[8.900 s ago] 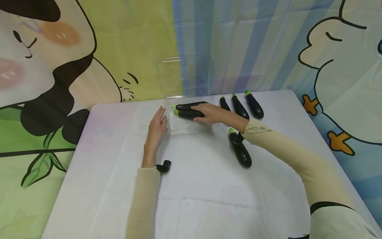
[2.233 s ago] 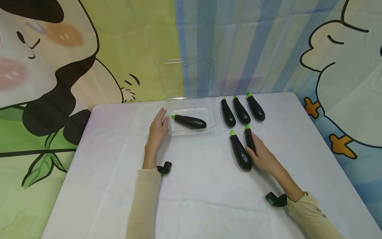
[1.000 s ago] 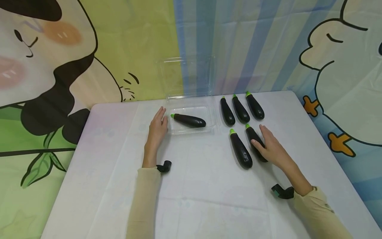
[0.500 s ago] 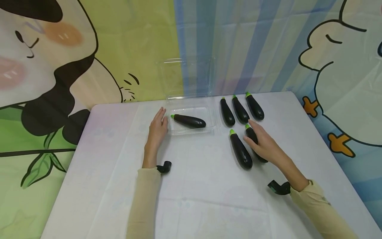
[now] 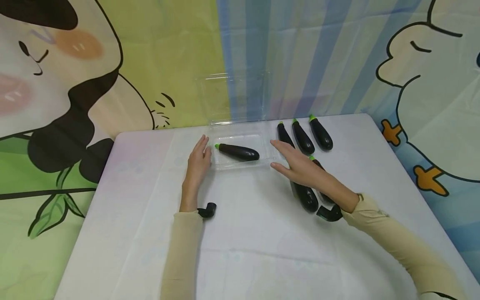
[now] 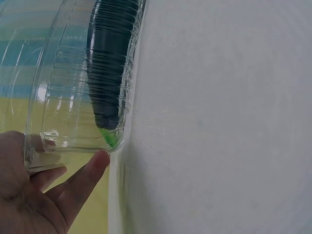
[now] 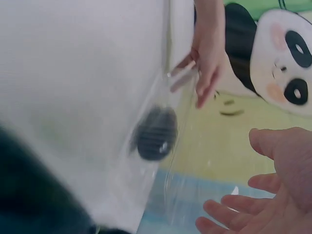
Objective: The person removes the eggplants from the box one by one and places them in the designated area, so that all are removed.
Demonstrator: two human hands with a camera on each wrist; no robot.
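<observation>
A clear plastic clamshell box (image 5: pixel 240 166) lies unfolded at the table's back, its lid (image 5: pixel 236 98) raised against the backdrop. One dark eggplant (image 5: pixel 238 152) with a green tip lies in its base. My left hand (image 5: pixel 198 162) is at the box's left side, fingers extended; in the left wrist view a fingertip (image 6: pixel 101 158) touches the box corner. Just right of the box, my right hand (image 5: pixel 300 166) reaches out with spread fingers and holds nothing. Beneath its wrist lie two eggplants, a nearer one (image 5: pixel 308 199) and a mostly covered one (image 5: pixel 318 162).
Three more eggplants stand in a slanted row at the back right: one partly behind my right hand (image 5: pixel 285 135), a middle one (image 5: pixel 303 136) and an outer one (image 5: pixel 321 132). A white cloth (image 5: pixel 240 233) covers the table. A cartoon backdrop (image 5: pixel 168 62) hangs right behind it.
The box held two eggplants earlier; one now lies among those on the right. My right hand let go of it and moved left to the box. My left hand stayed.
</observation>
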